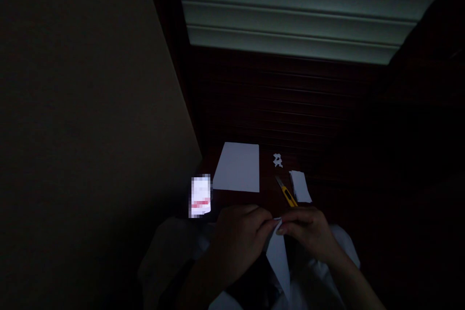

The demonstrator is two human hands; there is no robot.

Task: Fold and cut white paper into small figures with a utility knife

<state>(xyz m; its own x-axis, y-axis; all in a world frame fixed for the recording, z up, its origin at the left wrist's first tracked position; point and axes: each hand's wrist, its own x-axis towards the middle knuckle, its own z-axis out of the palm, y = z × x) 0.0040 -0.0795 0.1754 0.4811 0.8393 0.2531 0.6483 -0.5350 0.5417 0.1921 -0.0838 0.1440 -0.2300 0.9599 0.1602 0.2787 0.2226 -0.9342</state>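
Note:
Close in front of my lap, a folded white sheet of paper (279,256) hangs down to a narrow point. My left hand (241,232) pinches its top edge from the left. Fingertips of my right hand (308,230) are closed on the same edge from the right, close beside the left thumb. Just beyond the right hand lies a yellow utility knife (286,193), its near end partly hidden. To the knife's right is a small stack of white paper pieces (300,186).
A larger white sheet (238,167) lies flat on the dark table, with small folded paper shapes (278,160) to its right. A lit, blurred-out screen (200,196) glows at the left. Behind stands a slatted surface (290,9); a wall (90,106) rises on the left. The room is dim.

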